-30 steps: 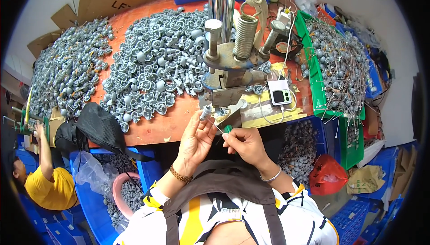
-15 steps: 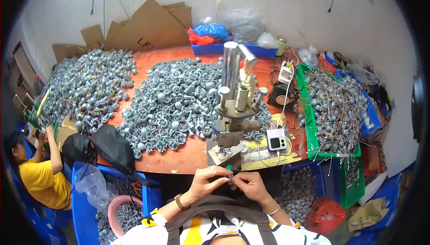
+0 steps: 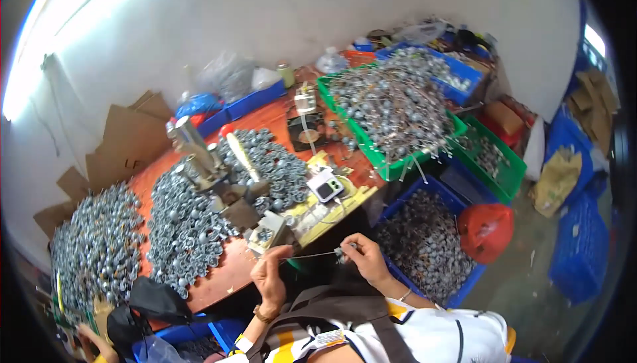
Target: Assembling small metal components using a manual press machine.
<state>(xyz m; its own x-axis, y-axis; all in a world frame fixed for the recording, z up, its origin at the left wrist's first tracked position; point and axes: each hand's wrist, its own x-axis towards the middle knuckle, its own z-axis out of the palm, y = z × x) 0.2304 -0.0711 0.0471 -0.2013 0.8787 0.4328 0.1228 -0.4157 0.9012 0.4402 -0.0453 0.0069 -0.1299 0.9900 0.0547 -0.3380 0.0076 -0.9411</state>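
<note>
A thin pale wire (image 3: 312, 255) runs nearly straight between my two hands over the table's front edge. My left hand (image 3: 269, 278) is closed, pinching the wire's left end between thumb and forefinger. At the other end, my right hand (image 3: 366, 261) is closed on a small grey part (image 3: 342, 253), mostly covered by the fingertips. Just beyond my left hand stands a metal hand press (image 3: 232, 197) with a red-tipped lever, its base block (image 3: 267, 231) at the table edge. Heaps of grey plastic parts (image 3: 182, 223) lie around the press.
On the orange table (image 3: 272, 121) are a small white device (image 3: 325, 185) with a cable and a black fan (image 3: 306, 132). A green crate (image 3: 371, 158) overflows with wired grey parts. Below it, right, a blue bin (image 3: 434, 243) holds more, beside a red bag (image 3: 486, 232). Another person's arm (image 3: 96, 343) shows lower left.
The view has swung to the right. My hands, close together before, are now apart with the wire stretched between them. The red-tipped lever has come into sight.
</note>
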